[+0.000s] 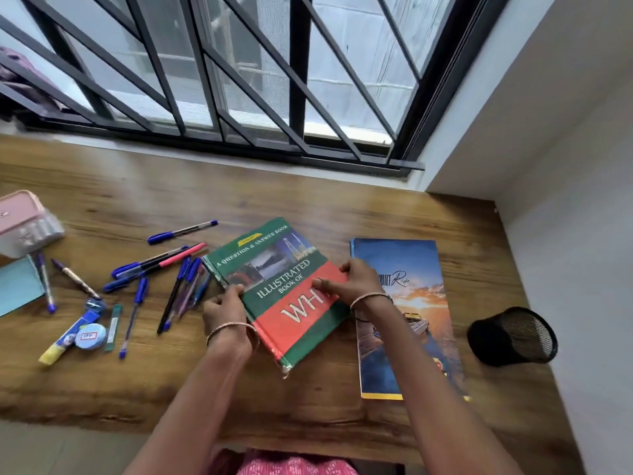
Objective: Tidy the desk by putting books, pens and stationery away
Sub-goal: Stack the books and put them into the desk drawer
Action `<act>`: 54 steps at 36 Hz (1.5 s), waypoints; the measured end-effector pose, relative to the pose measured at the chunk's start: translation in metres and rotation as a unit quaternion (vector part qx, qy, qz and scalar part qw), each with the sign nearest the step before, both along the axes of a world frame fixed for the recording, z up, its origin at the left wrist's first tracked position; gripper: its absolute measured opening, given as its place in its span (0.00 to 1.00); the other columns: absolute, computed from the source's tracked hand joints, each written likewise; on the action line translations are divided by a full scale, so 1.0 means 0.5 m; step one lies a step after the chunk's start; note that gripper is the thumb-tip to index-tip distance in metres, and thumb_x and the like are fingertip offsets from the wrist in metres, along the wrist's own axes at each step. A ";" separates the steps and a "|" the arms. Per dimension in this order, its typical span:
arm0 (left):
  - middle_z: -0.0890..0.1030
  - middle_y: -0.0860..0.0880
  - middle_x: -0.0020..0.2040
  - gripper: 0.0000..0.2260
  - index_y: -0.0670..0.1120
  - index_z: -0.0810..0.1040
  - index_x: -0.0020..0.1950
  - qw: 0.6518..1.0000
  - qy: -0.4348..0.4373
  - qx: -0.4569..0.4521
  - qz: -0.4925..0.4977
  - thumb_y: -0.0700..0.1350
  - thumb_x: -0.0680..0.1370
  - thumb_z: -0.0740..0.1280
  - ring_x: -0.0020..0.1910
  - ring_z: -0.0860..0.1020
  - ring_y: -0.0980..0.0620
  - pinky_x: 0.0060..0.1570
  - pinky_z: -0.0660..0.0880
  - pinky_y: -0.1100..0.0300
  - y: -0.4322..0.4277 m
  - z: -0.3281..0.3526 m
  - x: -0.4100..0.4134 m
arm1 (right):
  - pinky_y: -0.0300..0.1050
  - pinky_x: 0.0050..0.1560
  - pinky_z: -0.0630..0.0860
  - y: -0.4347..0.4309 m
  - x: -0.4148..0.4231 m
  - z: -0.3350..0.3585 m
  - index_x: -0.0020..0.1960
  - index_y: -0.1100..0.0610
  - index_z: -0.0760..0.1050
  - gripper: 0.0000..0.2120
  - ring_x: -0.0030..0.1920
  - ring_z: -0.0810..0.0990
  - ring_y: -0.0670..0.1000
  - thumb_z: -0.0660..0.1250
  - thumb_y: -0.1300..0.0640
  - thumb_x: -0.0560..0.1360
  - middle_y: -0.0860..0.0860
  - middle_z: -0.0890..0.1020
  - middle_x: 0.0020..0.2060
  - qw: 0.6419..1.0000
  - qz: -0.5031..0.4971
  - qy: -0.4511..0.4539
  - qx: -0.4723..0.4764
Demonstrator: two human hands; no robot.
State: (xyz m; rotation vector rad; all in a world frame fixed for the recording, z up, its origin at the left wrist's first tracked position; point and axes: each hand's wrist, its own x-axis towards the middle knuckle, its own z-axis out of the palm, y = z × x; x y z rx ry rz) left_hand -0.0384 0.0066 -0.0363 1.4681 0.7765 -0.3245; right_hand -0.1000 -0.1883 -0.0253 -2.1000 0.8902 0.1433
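A green and red hardback book [274,286] lies tilted in the middle of the wooden desk [308,207]. My left hand [224,311] grips its left spine edge. My right hand [352,281] holds its right edge, thumb on the cover. Just right of it lies a blue and orange book [411,269], partly under my right forearm. Several blue pens [185,286] and a pink pen [181,255] are scattered to the left. A glue stick [68,337], a round blue tin [90,335] and a sharpener [95,305] lie further left.
A black mesh pen holder [513,337] lies tipped on its side at the right, near the white wall [565,200]. A pink pencil case [25,217] and a light blue pad [17,286] sit at the left edge. A barred window [239,80] runs behind the desk.
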 end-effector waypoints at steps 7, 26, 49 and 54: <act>0.83 0.40 0.49 0.16 0.48 0.75 0.44 0.992 -0.050 -0.037 -0.112 0.50 0.61 0.73 0.48 0.82 0.41 0.52 0.79 0.39 -0.065 -0.008 0.014 | 0.50 0.46 0.81 -0.019 -0.143 -0.003 0.52 0.61 0.72 0.24 0.45 0.83 0.53 0.79 0.51 0.65 0.55 0.83 0.46 0.964 -0.165 -0.102 0.182; 0.85 0.51 0.36 0.15 0.51 0.84 0.38 0.929 -0.056 0.023 -0.364 0.57 0.57 0.75 0.39 0.85 0.49 0.46 0.82 0.48 -0.277 -0.126 -0.115 | 0.56 0.52 0.81 -0.162 -0.377 -0.059 0.57 0.51 0.77 0.19 0.45 0.84 0.52 0.75 0.48 0.69 0.50 0.85 0.47 0.963 -0.265 -0.054 -0.002; 0.86 0.50 0.39 0.08 0.52 0.85 0.45 0.925 -0.049 0.104 -0.362 0.45 0.66 0.76 0.40 0.84 0.50 0.49 0.82 0.48 -0.255 -0.100 -0.135 | 0.47 0.50 0.77 -0.150 -0.308 -0.059 0.52 0.54 0.78 0.12 0.51 0.80 0.57 0.71 0.52 0.70 0.53 0.83 0.48 0.968 -0.197 -0.007 -0.155; 0.86 0.50 0.41 0.14 0.57 0.84 0.46 0.921 -0.077 0.102 -0.368 0.52 0.62 0.75 0.43 0.85 0.49 0.50 0.81 0.48 -0.256 -0.156 -0.122 | 0.47 0.49 0.77 -0.157 -0.316 -0.059 0.53 0.55 0.79 0.13 0.51 0.81 0.57 0.71 0.51 0.70 0.53 0.84 0.48 0.973 -0.175 -0.019 -0.152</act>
